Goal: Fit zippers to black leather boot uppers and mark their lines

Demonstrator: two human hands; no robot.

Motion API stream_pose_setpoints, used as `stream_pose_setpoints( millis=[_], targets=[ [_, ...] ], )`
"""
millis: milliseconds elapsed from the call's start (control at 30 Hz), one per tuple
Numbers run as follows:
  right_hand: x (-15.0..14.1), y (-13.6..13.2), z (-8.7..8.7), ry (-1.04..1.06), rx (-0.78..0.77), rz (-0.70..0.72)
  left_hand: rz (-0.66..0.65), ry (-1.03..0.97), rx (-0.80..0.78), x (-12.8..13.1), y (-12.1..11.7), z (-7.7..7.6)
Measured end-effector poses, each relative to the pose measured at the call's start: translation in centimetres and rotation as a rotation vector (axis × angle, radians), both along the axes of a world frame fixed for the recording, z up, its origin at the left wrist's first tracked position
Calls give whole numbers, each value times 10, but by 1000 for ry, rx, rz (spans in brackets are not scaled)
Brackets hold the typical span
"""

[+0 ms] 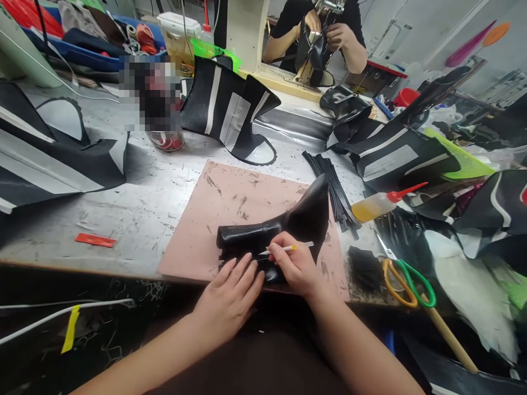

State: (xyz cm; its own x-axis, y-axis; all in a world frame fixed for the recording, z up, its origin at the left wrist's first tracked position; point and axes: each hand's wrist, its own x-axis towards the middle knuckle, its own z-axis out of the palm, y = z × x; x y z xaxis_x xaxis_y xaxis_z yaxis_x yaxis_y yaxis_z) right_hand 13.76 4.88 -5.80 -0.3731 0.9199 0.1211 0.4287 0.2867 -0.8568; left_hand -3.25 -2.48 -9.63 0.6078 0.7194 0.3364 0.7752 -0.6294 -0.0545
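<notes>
A black leather boot upper [307, 211] lies on a stained pink board [191, 219] near the table's front edge. My right hand [294, 266] grips a slim white pen [284, 248] with a yellow band, its tip at the upper's dark middle part. Flat on the near left side of the upper rests my left hand [233, 291], fingers stretched out and holding nothing. Part of the upper's near edge is hidden under both hands.
Scissors [405, 280] with green and orange handles, a yellow glue bottle [374, 206] and black strips [333, 189] lie to the right. More boot uppers [228, 107] stand behind. A red packet [95, 240] is at left. Across the table, another person [317, 38] works.
</notes>
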Motion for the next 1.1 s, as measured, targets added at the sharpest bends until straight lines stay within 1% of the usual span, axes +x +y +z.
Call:
stream_pose_setpoints(
  millis=[100, 200, 400, 700, 1100],
  targets=[
    [1, -1, 1, -77, 41, -15, 13, 26, 7, -1, 0, -1],
    [2, -1, -1, -95, 53, -25, 39, 33, 22, 0, 0, -2],
    [2, -2, -2, -95, 76, 77, 66, 32, 32, 1, 1, -3],
    [1, -4, -1, -172, 103, 95, 59, 44, 10, 2, 0, -1],
    [1, -4, 0, -145, 82, 95, 55, 57, 0, 1, 0, -2]
  ],
)
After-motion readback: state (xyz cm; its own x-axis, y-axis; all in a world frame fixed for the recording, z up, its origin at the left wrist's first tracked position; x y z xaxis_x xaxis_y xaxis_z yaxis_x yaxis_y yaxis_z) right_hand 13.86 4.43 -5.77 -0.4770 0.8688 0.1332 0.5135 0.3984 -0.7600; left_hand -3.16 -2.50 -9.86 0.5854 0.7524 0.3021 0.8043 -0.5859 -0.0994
